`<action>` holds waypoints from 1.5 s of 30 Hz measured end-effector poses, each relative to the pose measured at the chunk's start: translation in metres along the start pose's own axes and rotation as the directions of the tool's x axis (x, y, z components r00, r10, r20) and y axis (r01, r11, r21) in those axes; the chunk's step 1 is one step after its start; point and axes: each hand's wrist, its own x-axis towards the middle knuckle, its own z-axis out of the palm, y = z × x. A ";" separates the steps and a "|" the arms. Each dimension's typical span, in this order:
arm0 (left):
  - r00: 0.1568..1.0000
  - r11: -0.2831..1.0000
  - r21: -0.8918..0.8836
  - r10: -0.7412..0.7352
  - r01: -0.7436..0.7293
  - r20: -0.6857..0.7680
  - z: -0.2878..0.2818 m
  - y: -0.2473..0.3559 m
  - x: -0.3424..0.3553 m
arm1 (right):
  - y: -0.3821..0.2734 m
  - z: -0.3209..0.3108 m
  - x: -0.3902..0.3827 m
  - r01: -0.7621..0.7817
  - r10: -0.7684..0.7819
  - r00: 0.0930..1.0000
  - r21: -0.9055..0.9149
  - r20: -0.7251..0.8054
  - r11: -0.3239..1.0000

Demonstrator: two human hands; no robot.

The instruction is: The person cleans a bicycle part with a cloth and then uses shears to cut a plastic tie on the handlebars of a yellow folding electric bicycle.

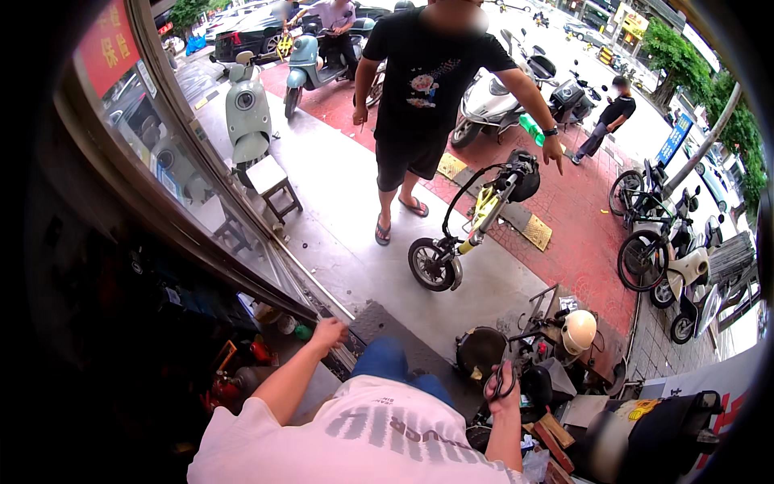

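Observation:
My left hand (pixel 329 333) hangs beside the glass door's frame (pixel 286 292) with loosely bent fingers and nothing visible in them. My right hand (pixel 501 379) grips a dark looped tool (pixel 495 389), perhaps scissors, near a black round object (pixel 477 351) and a cluttered work table (pixel 556 298). Ahead on the pale pavement stands a small yellow folding scooter (pixel 484 214) with a black front wheel (pixel 430 262). A person in a black T-shirt (pixel 415 89) stands beside it, one hand (pixel 552 152) pointing downward.
A wooden stool (pixel 266 173) and grey scooter (pixel 246 113) stand by the doorway. Parked bikes (pixel 641 258) and scooters (pixel 685 310) line the right. A cream helmet (pixel 579 331) rests on the table. Dark shelving and clutter (pixel 234 379) lie left. Other people (pixel 613 121) are farther back.

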 end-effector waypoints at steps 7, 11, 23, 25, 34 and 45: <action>0.973 0.983 0.053 0.163 -0.174 0.164 0.107 0.178 0.093 | -0.159 0.146 0.088 0.187 -0.201 0.950 0.081 0.241 0.979; 0.889 0.926 0.053 0.342 -0.375 0.303 0.184 0.287 0.167 | -0.205 0.194 0.144 0.218 -0.238 0.920 0.097 0.310 0.971; 0.801 0.971 -0.108 0.235 -0.212 0.550 0.417 0.470 0.313 | -0.295 0.346 0.340 0.534 -0.468 0.812 -0.120 0.347 0.837; 0.623 0.799 -0.510 0.230 0.317 0.748 0.437 0.451 0.314 | -0.304 0.342 0.367 0.615 -0.533 0.788 -0.363 0.309 0.700; 0.749 0.890 -0.313 -0.047 0.331 0.660 0.466 0.425 0.246 | -0.317 0.257 0.349 0.556 -0.437 0.831 -0.534 0.344 0.637; 0.695 0.872 -0.263 -0.115 0.412 0.710 0.534 0.387 0.247 | -0.360 0.074 0.354 0.365 -0.331 0.931 -0.460 0.157 0.809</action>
